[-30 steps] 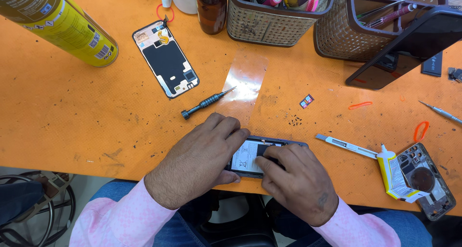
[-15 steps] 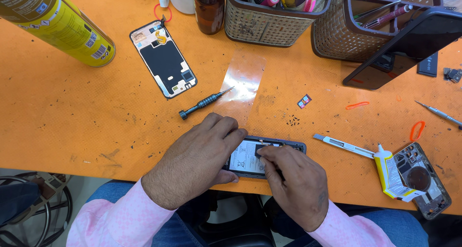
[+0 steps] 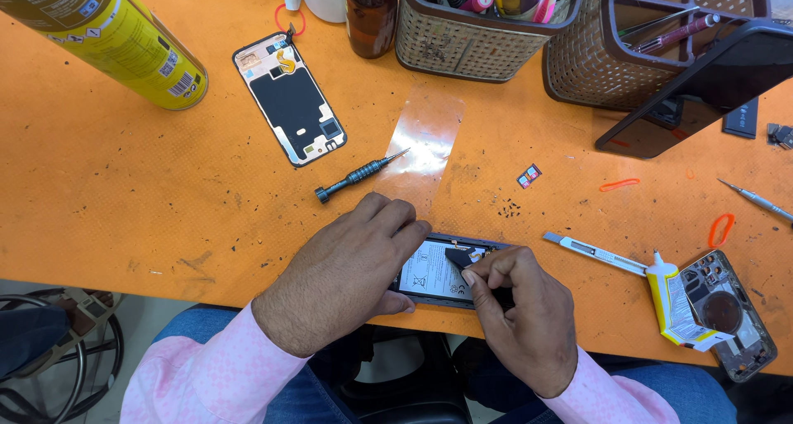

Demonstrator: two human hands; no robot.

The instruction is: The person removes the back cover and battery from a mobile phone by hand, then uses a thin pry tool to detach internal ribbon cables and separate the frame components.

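Observation:
An opened dark phone (image 3: 434, 282) with a white-labelled battery showing lies near the front edge of the orange table (image 3: 124, 192). My left hand (image 3: 347, 267) lies over its left end and grips it, fingers along the top edge and thumb beneath. My right hand (image 3: 520, 312) covers the phone's right end. Thumb and forefinger pinch a small dark flat piece (image 3: 459, 256) just above the battery. The phone's right half is hidden under this hand.
A black screwdriver (image 3: 359, 174) and clear film (image 3: 425, 135) lie just beyond the hands, a detached phone panel (image 3: 289, 97) and yellow spray can (image 3: 107, 35) to the left. To the right: utility knife (image 3: 595, 253), glue tube (image 3: 673, 304), phone housing (image 3: 731, 308). Baskets (image 3: 479, 40) at the back.
My right hand has shifted from lying flat on the phone to pinching the small dark piece over the battery. The left hand stays put on the phone.

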